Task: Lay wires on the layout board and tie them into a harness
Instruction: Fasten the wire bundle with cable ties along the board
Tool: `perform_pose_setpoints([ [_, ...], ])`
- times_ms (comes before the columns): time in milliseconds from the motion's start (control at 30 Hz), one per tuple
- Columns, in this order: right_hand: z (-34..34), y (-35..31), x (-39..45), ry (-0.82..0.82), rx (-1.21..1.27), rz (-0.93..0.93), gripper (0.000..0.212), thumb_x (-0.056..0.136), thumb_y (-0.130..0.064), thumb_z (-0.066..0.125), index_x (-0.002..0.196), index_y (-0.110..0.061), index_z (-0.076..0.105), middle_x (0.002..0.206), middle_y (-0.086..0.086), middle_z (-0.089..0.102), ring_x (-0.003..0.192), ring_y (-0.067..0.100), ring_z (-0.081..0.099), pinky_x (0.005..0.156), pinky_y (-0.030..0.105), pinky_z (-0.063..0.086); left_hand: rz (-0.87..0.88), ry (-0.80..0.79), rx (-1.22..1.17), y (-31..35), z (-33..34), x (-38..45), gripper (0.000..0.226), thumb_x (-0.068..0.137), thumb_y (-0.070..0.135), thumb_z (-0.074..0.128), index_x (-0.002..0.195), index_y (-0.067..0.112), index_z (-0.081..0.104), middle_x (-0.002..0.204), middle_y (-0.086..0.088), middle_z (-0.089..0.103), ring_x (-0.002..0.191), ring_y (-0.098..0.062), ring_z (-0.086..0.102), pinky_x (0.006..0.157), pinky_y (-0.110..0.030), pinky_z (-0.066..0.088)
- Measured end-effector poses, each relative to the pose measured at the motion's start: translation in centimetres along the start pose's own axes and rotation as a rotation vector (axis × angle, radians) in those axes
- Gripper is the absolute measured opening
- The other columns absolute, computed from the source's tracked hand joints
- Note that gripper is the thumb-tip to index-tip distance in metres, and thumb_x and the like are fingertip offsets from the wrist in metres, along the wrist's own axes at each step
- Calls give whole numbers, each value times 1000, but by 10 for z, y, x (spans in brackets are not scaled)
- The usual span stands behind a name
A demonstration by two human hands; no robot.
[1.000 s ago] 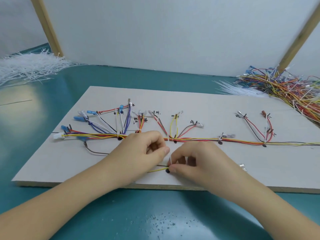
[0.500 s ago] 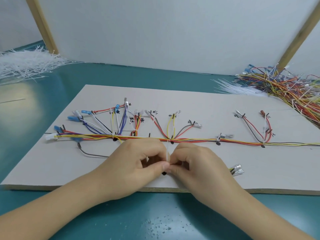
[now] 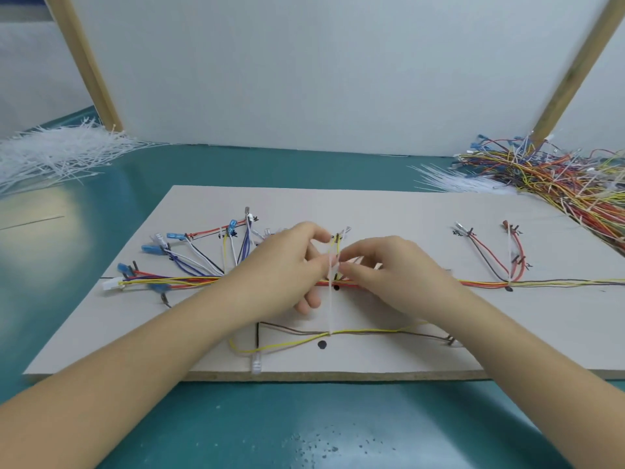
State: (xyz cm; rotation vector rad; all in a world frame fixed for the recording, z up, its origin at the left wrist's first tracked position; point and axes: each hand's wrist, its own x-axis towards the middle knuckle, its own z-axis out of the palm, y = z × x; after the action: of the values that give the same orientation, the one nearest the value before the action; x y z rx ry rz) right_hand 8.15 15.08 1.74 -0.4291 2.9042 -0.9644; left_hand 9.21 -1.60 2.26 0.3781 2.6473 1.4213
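1. Both hands have lifted off the near edge since half a second ago and now sit higher up the layout board (image 3: 389,211), over the main trunk, with a white cable tie (image 3: 330,299) stretched up between them.
2. That tie is looped round a yellow wire (image 3: 291,343) and a brown wire (image 3: 291,330) near the board's front edge, just above a black dot (image 3: 322,344), and its tail runs straight up to the fingertips.
3. Left hand (image 3: 284,265): thumb and forefinger pinch the tie's upper end, other fingers loosely curled below.
4. Right hand (image 3: 389,265): fingertips meet the left's at the tie; it looks like a pinch on it too, though blur hides the exact grip.
5. Behind them the wire trunk (image 3: 490,283) runs left to right across the board, with branches fanning up to blue terminals (image 3: 176,236) and a white connector (image 3: 110,284) at its left end.
6. Further out on the teal table (image 3: 236,428): a heap of white ties (image 3: 57,154) at far left, a tangle of coloured wires (image 3: 554,174) at far right.
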Motion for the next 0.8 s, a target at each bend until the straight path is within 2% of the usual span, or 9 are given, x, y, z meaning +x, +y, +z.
perform_pose_setpoints([
  [67, 5, -5, 3, -10, -72, -34, 16, 87, -35, 58, 86, -27, 72, 63, -10, 56, 53, 1, 47, 55, 18, 36, 2, 6, -3, 6, 1, 10, 9, 94, 16, 50, 101, 17, 55, 69, 4, 61, 41, -8, 59, 42, -19, 47],
  [133, 5, -8, 5, 1, -94, -53, 16, 84, -31, 59, 76, -26, 73, 55, -7, 53, 49, 5, 43, 52, 23, 35, 48, 31, 54, 10, 3, 14, 8, 91, 13, 54, 88, 14, 61, 54, 9, 60, 39, -2, 56, 40, -16, 45],
  [233, 6, -7, 4, 28, -59, -61, 23, 81, -31, 63, 59, -34, 63, 49, -6, 47, 46, 7, 39, 50, 25, 32, 130, 119, 109, 9, 7, 15, 13, 85, 12, 60, 77, 20, 64, 54, 15, 59, 51, -1, 57, 52, -17, 49],
  [333, 10, -7, 3, 43, -50, -51, 16, 83, -31, 62, 68, -29, 66, 48, -8, 43, 48, 6, 38, 52, 28, 32, 217, 203, 84, 4, 7, 13, 23, 81, 8, 65, 68, 27, 62, 64, 16, 61, 59, 1, 55, 62, -17, 46],
  [533, 14, -10, 0, 75, -203, -69, 35, 87, -38, 58, 58, -28, 41, 51, -10, 39, 52, 6, 36, 47, 26, 25, 210, 209, -74, -6, 11, 8, 34, 79, 2, 68, 59, 29, 62, 63, 19, 67, 63, -3, 63, 69, -26, 53],
  [600, 17, -9, -2, 109, -255, -86, 35, 89, -42, 56, 61, -27, 41, 52, -11, 37, 57, 12, 38, 46, 24, 22, 190, 186, -127, -5, 10, 9, 33, 79, 0, 67, 59, 26, 63, 62, 13, 68, 61, -7, 64, 66, -25, 55],
  [667, 18, -6, -3, 131, -273, -112, 24, 90, -43, 54, 73, -27, 52, 54, -12, 38, 63, 15, 39, 47, 23, 24, 182, 168, -125, 0, 9, 11, 30, 79, -1, 67, 61, 23, 64, 62, 8, 68, 63, -13, 65, 69, -30, 57],
  [733, 15, -2, -3, 63, -220, -137, 15, 90, -39, 56, 89, -26, 65, 54, -15, 42, 60, 8, 42, 50, 23, 29, 212, 203, -125, 10, 6, 11, 26, 82, 0, 64, 67, 21, 63, 63, 5, 65, 62, -17, 61, 70, -36, 54],
  [800, 3, 2, -3, -47, -14, -117, 19, 86, -31, 63, 105, -29, 67, 61, -15, 50, 54, 0, 46, 54, 15, 34, 308, 333, -184, 24, 0, 8, 21, 85, 7, 61, 73, 24, 61, 66, 9, 61, 63, -12, 56, 67, -35, 51],
])
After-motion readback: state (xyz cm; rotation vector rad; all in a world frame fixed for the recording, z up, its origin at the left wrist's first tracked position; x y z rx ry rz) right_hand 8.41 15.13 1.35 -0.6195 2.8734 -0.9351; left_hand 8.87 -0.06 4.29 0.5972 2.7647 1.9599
